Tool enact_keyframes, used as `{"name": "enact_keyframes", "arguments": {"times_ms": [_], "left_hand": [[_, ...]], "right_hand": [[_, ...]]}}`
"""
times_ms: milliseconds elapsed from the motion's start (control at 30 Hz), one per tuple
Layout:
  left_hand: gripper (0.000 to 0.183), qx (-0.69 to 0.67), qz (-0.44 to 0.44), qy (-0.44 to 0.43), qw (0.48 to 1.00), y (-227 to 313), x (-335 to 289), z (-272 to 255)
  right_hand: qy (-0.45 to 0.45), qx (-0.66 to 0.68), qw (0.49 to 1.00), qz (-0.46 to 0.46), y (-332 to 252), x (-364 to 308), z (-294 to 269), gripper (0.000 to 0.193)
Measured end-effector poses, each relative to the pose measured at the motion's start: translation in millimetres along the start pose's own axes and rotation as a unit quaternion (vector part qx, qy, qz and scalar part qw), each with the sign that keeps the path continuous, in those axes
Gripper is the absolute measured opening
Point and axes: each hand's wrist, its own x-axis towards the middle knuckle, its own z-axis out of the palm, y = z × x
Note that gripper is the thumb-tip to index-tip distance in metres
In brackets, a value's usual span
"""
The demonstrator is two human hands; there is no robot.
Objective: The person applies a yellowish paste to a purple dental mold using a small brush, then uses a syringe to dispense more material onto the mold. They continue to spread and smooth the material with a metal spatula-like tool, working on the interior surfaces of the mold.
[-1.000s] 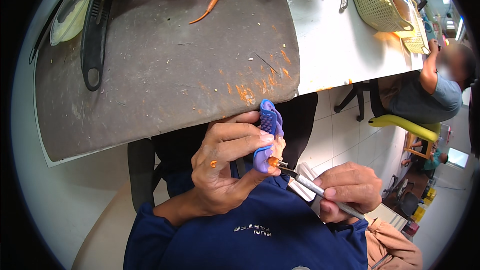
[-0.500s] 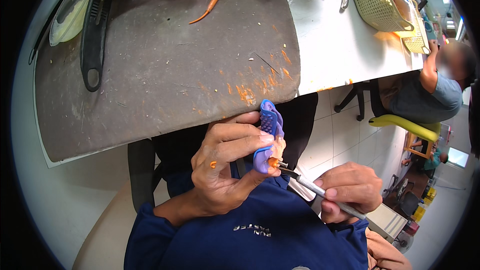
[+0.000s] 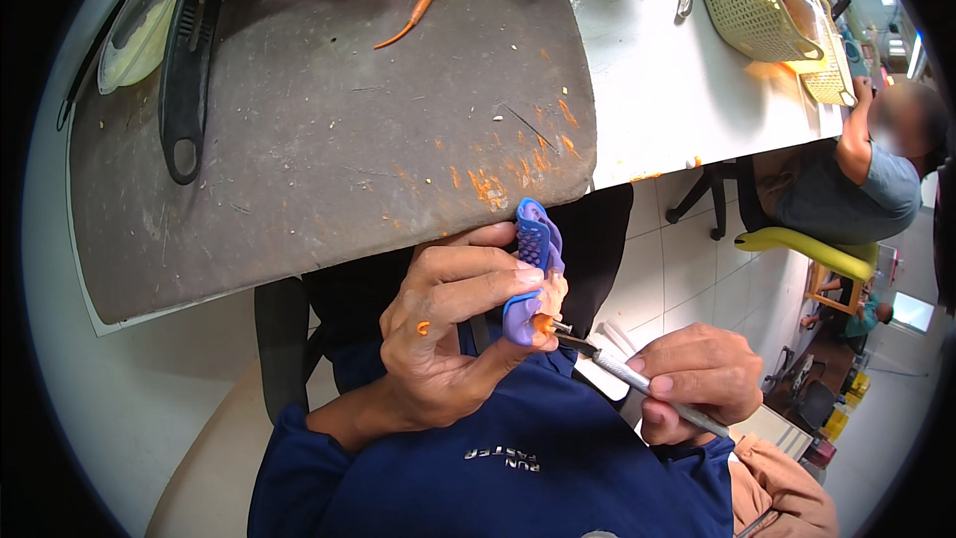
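Observation:
My left hand is closed around a dental impression, a blue perforated tray with purple and peach material, held up just off the table's front edge. Orange wax and a small metal pin show at its lower right end. In my right hand is a silver-handled craft knife, pinched between thumb and fingers. Its dark blade reaches the lower right end of the impression, close beside the pin; whether it touches cannot be made out. A curl of orange wax sticks to the back of my left hand.
On the grey work mat lie orange wax shavings, an orange-tipped wax tool and a black-handled device. Yellow baskets stand at the far right on the white table. A seated person is beyond.
The blade has shifted very slightly at the impression's end. Both hands stay almost in place. At lower right, a peach-sleeved arm has come further into view.

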Motion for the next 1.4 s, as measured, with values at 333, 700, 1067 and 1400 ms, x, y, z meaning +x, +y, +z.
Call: {"name": "enact_keyframes", "arguments": {"times_ms": [333,700,1067,1400], "left_hand": [[0.043,-0.014,-0.016,0.025,0.999,0.0,-0.7,3.1],[0.049,0.015,0.020,-0.026,0.999,-3.7,0.9,-2.6],[0.053,0.027,0.022,-0.051,0.998,-3.0,1.1,-5.4],[0.053,0.020,0.023,-0.042,0.999,-4.5,0.5,-4.5]], "right_hand": [[-0.027,-0.004,0.999,0.017,-3.5,1.7,-4.8,0.028],[-0.035,-0.005,0.999,0.021,-3.8,1.5,-5.9,0.028],[-0.038,0.001,0.999,0.026,-4.6,-0.2,-5.8,0.030],[-0.010,-0.001,1.000,0.009,-2.0,-0.9,-1.1,0.026]]}}
